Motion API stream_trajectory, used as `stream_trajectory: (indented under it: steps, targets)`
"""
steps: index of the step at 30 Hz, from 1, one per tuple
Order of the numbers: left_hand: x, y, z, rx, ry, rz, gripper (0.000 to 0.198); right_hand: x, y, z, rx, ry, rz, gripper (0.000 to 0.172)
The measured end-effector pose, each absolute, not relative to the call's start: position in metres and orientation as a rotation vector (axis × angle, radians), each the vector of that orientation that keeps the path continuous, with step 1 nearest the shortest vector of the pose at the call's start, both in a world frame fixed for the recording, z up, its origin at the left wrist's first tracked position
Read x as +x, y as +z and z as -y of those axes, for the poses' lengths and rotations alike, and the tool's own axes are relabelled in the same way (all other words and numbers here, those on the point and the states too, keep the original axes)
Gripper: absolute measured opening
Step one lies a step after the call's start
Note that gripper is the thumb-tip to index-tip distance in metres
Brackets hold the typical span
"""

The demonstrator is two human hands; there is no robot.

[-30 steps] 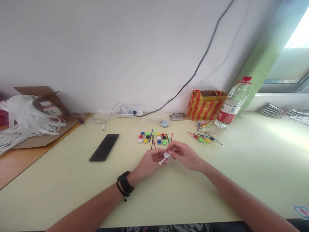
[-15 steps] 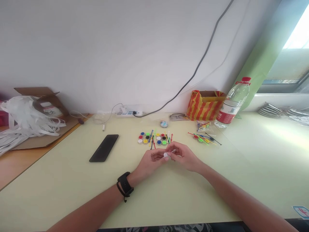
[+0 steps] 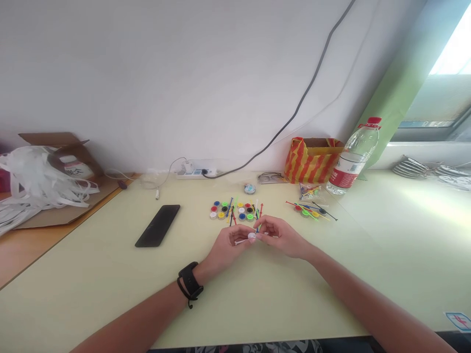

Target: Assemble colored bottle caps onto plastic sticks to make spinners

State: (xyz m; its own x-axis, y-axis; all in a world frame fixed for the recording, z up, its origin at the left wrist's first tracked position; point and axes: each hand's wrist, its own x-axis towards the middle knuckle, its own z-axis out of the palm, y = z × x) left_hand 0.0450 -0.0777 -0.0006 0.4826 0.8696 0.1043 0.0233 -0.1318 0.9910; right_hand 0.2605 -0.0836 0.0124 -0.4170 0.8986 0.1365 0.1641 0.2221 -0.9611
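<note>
Between my fingertips is a small white spinner disc [image 3: 251,236], with a thin white stick [image 3: 241,241] pointing out to its left. My left hand [image 3: 231,244] is closed on it from the left, thumb and fingers at its edge. From the other side, the pinched thumb and fingers of my right hand [image 3: 276,236] touch the disc. Just beyond my hands lie a left group of coloured discs [image 3: 221,215] on clear bases, a second group [image 3: 242,216], and coloured arrow sticks [image 3: 233,214]. My fingers hide part of the white piece.
Right of the hands lies another pile of discs and sticks [image 3: 307,212], with a plastic bag of parts [image 3: 312,192] behind. A black phone [image 3: 158,226] lies left. Further back are a round container [image 3: 249,189], power strip [image 3: 198,173], striped bag [image 3: 309,164] and water bottle [image 3: 349,164].
The white stick, which stuck out to the right of the disc as well, now shows only on the left. The right fingers have shifted slightly at the disc.
</note>
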Motion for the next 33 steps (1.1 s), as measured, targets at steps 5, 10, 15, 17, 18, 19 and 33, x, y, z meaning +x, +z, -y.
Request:
stream_trajectory:
  steps: [5,10,15,17,18,19,33]
  targets:
    - [0.044,-0.004,0.077,1.531,0.887,-0.813,0.027,0.264,0.015,0.083,-0.994,1.283,1.758,0.031]
    - [0.043,-0.003,0.077,1.508,0.895,-0.838,0.027,0.271,0.019,0.084,-0.935,1.468,1.722,0.033]
    - [0.040,0.004,0.079,1.476,0.870,-0.794,0.024,0.274,0.021,0.084,-0.923,1.485,1.703,0.031]
    - [0.039,0.006,0.080,1.459,0.854,-0.773,0.023,0.275,0.022,0.083,-0.907,1.492,1.699,0.031]
    - [0.038,0.006,0.080,1.453,0.850,-0.767,0.022,0.275,0.022,0.082,-0.899,1.497,1.699,0.031]
    - [0.038,0.006,0.080,1.448,0.848,-0.763,0.022,0.276,0.022,0.082,-0.892,1.499,1.699,0.031]
    - [0.042,0.007,0.081,1.320,0.845,-0.731,0.021,0.276,0.012,0.078,-0.982,1.375,1.736,0.033]
